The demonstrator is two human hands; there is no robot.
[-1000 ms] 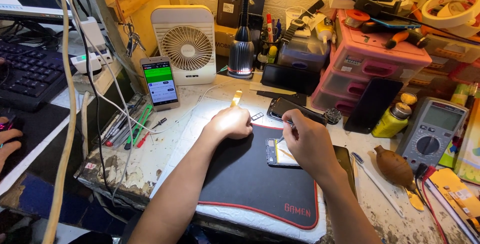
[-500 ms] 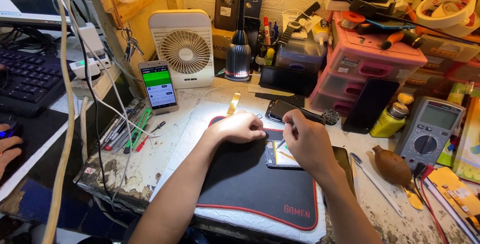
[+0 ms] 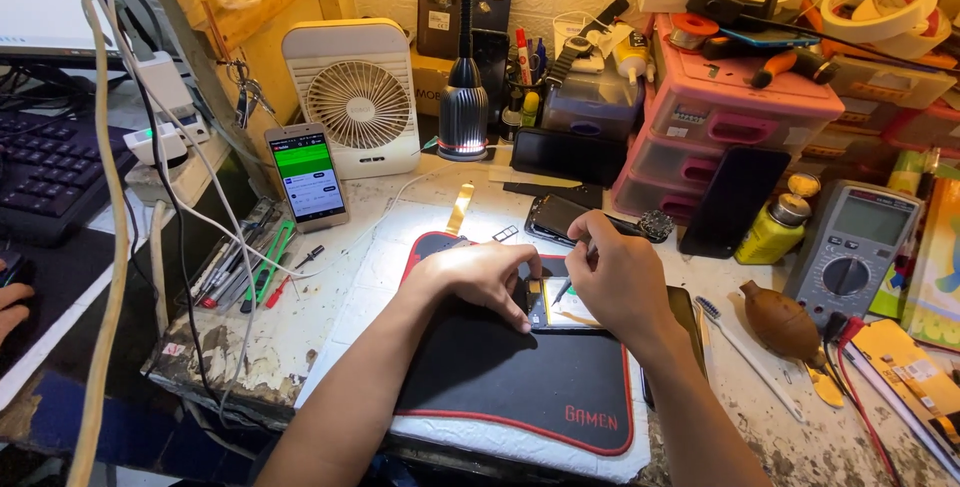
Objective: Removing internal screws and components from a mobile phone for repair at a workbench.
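Observation:
An opened phone (image 3: 566,309) with its insides showing lies on a black mat with a red border (image 3: 520,387). My left hand (image 3: 487,280) rests on the mat, its fingertips gripping the phone's left edge. My right hand (image 3: 625,285) is closed around a thin pointed tool (image 3: 577,267), whose tip comes down onto the phone's upper part. The two hands nearly touch over the phone and hide much of it.
Behind the mat are a dark phone body (image 3: 553,217), a gooseneck lamp (image 3: 464,119), a white fan (image 3: 356,99) and a propped phone with a green screen (image 3: 309,178). Pink drawers (image 3: 720,127), a yellow bottle (image 3: 776,229), a multimeter (image 3: 853,247), a brown blower bulb (image 3: 780,321) and a toothbrush (image 3: 745,357) are at right. Another person's hand (image 3: 10,307) is by a keyboard (image 3: 45,177).
My left hand has slid from the mat's far edge back to the phone and taken hold of its left side. My right hand has stayed over the phone with the tool.

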